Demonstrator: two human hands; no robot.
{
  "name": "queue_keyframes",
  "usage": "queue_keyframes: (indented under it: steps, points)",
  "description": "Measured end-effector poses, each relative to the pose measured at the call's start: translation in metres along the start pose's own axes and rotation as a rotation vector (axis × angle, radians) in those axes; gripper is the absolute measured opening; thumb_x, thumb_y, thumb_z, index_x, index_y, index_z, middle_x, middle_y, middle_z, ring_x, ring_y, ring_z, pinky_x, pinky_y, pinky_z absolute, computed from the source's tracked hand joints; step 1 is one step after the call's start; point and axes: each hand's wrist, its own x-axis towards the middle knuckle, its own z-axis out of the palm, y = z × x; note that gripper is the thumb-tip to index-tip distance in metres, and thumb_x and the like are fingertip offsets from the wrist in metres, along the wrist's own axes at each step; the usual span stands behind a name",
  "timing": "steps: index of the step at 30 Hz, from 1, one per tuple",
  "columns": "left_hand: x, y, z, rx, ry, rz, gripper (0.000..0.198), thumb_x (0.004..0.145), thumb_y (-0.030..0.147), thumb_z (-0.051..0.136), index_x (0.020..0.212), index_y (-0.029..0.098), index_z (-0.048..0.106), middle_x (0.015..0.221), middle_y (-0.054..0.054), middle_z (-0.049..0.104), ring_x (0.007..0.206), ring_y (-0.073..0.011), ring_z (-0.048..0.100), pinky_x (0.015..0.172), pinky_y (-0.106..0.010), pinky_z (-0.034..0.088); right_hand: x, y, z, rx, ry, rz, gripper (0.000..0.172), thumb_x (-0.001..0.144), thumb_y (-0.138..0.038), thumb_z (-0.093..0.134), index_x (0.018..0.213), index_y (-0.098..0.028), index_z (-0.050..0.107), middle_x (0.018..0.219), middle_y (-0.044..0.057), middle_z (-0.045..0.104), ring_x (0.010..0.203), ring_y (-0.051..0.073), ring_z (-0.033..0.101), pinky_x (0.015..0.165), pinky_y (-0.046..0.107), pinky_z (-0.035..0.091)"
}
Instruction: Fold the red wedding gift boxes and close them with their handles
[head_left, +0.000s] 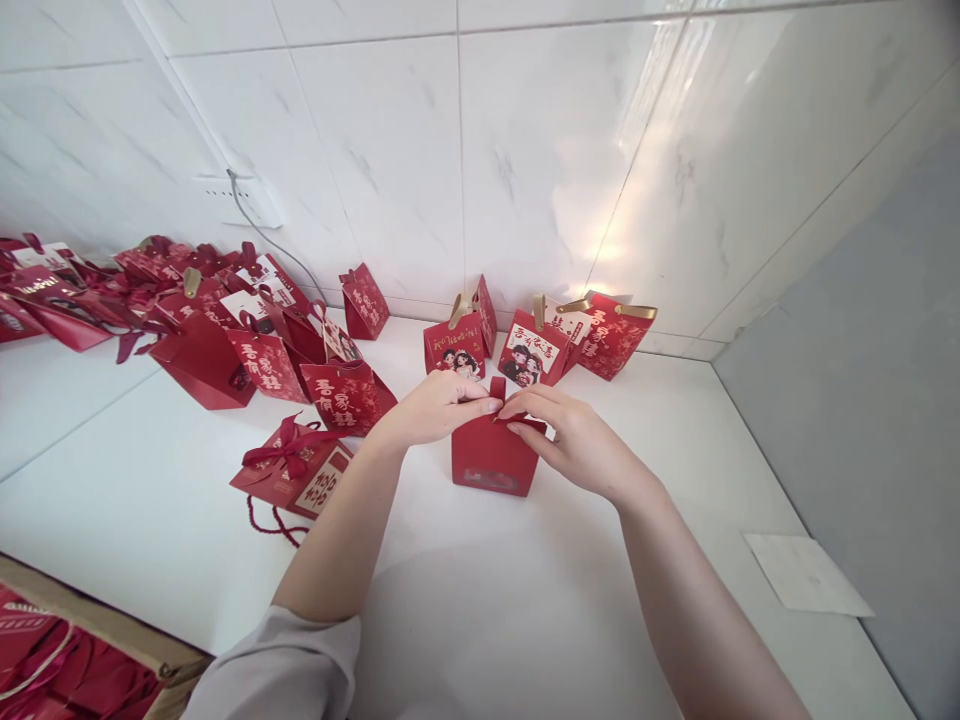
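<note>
Here, near the middle of the frame, a small red box (493, 455) stands on a white table (540, 600), with pale, blurred lettering along its lower front. The person's left hand (430, 408) reaches in from the left, thumb and fingers pinched at the top of the box, beside an upright red ribbon loop (497, 388). The right hand (571, 438) meets it there from the right, its fingertips closed on the same top edge, with the thumb set just below. The fingertips of both hands nearly touch.

Just behind, at the center of the frame, stands a box with a cartoon couple and a gold loop (454, 345); to its right is another couple box (534, 350), near a red floral box (616, 338) that leans toward the tiled wall (540, 130). Many red boxes crowd together in the upper left of the frame. At left of center, near the left forearm, lies a red package with a bow (289, 460) and a twisted cord. A cardboard carton (176, 655) holding red items fills the lower left corner, and a white card (806, 572) lies at the right.
</note>
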Motion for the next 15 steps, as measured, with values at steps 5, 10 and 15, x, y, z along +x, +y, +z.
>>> queue_keyframes:
  steps: [5, 10, 15]
  points:
    - [-0.0004, -0.0009, -0.0005, 0.017, 0.037, -0.041, 0.042, 0.088, 0.042, 0.048, 0.06, 0.018, 0.028, 0.059, 0.002, 0.025, 0.056, -0.0096, 0.027, 0.05, -0.026, 0.021, -0.0018, 0.0059, -0.0002, -0.1, -0.069, 0.041, 0.016, 0.092, -0.015, 0.051, 0.094, -0.025, 0.063, 0.106, 0.002, 0.064, 0.086, 0.017, 0.062, 0.071, 0.029, 0.049]
    - [-0.0021, 0.0006, -0.0032, 0.041, 0.036, -0.064, 0.041, 0.089, 0.043, 0.047, 0.06, 0.017, 0.031, 0.059, 0.002, 0.027, 0.056, -0.0096, 0.028, 0.05, -0.025, 0.021, -0.0012, 0.0046, 0.0018, -0.145, -0.065, 0.033, 0.013, 0.092, -0.016, 0.052, 0.093, -0.024, 0.062, 0.108, 0.003, 0.063, 0.089, 0.018, 0.062, 0.073, 0.03, 0.05]
    - [-0.0026, 0.0008, -0.0037, 0.036, 0.021, -0.056, 0.04, 0.089, 0.042, 0.046, 0.06, 0.017, 0.031, 0.059, 0.002, 0.026, 0.057, -0.0098, 0.028, 0.05, -0.025, 0.021, 0.001, -0.0002, 0.0037, -0.117, 0.022, -0.018, 0.023, 0.094, -0.016, 0.05, 0.111, -0.026, 0.061, 0.118, 0.004, 0.062, 0.096, 0.019, 0.063, 0.079, 0.031, 0.05]
